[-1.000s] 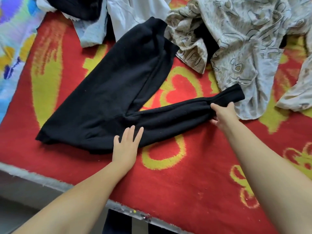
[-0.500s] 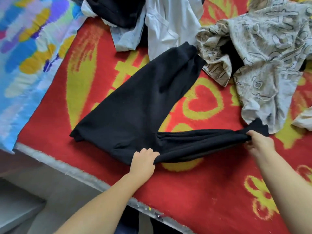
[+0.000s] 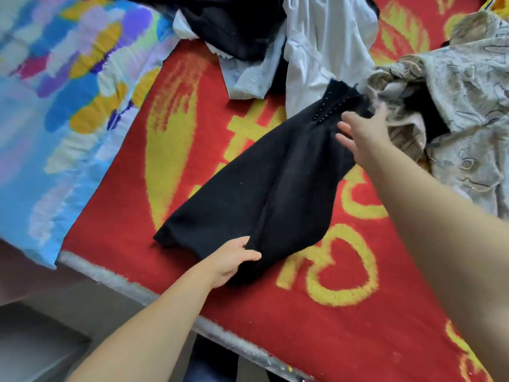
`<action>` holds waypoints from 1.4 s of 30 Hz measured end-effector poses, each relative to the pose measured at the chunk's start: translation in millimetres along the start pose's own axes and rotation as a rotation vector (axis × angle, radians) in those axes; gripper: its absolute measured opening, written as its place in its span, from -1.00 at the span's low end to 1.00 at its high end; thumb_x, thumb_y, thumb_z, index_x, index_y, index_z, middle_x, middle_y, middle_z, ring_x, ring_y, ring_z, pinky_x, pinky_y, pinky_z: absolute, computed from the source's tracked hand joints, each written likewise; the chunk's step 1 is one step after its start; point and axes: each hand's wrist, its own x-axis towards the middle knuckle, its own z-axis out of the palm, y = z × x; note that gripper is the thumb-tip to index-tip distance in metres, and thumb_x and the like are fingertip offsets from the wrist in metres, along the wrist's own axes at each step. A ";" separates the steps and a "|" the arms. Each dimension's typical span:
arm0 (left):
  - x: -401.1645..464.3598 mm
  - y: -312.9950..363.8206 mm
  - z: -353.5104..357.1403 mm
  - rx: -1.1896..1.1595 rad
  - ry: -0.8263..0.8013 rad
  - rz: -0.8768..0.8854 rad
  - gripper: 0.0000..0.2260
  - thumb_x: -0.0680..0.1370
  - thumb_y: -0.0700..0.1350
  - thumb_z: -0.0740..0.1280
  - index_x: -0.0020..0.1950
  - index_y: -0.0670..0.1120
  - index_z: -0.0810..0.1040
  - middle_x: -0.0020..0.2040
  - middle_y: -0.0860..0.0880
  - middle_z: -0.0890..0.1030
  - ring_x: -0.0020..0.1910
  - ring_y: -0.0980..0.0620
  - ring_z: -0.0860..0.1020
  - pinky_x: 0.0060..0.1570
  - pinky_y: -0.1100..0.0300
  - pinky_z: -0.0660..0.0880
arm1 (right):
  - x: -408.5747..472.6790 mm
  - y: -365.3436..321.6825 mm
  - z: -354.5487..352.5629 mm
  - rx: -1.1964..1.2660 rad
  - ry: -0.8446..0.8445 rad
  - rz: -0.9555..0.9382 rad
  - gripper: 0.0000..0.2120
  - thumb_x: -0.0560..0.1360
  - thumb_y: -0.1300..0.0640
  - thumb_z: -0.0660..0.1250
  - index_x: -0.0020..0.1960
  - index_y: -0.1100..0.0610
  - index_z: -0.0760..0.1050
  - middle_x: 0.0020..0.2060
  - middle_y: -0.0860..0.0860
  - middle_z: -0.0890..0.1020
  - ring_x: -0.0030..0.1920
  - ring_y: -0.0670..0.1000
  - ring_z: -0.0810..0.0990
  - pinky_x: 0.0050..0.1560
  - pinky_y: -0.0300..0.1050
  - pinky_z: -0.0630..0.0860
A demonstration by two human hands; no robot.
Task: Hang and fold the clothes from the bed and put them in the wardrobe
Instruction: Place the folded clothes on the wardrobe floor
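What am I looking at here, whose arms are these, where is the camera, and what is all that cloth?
No machine here: these are a person's two bare arms, seen from a camera worn on the head, looking forward and down. So the arms reach in from the bottom of the picture.

The surface is a bed covered with a red blanket with yellow patterns. On it lie black trousers, laid flat with one leg over the other. The left hand has its grip on their near edge. The right hand rests open near their far end, fingers spread.

Behind lie more clothes: a white shirt, a dark garment and a grey patterned garment. At the left is a bright multicoloured cloth.
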 end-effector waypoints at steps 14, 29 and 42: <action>15.6 60.5 -148.1 1.007 0.420 0.068 -0.45 0.53 -0.06 0.35 0.47 -0.06 0.23 0.30 -0.09 0.48 0.27 -0.11 0.45 0.19 0.05 0.42 | -185.7 218.6 40.6 -1.774 -0.802 -0.465 -0.03 0.50 -0.13 0.25 0.47 -0.01 -0.50 0.31 0.41 -0.51 0.36 0.37 -0.54 0.35 0.29 -0.45; -55.1 2.0 -67.4 0.864 -0.415 -0.369 -0.79 0.59 -0.12 0.28 0.19 -0.15 0.53 -0.04 -0.05 0.64 -0.21 0.12 0.59 -0.15 0.28 0.52 | -205.4 148.5 -7.9 -2.125 -0.971 -0.432 -0.68 0.53 0.25 0.20 0.26 0.09 0.47 0.20 0.21 0.46 0.21 0.21 0.40 0.22 0.12 0.27; -27.3 -86.2 -38.5 2.209 -0.162 0.602 -0.17 0.47 -0.41 0.03 0.44 -0.02 -0.53 0.42 -0.13 -0.54 0.37 -0.13 -0.55 0.26 -0.14 -0.55 | -237.4 249.9 -116.0 -1.845 -0.596 -0.677 -0.05 0.11 0.51 0.07 0.47 0.03 0.30 0.41 0.40 0.24 0.45 0.31 0.23 0.29 0.43 0.28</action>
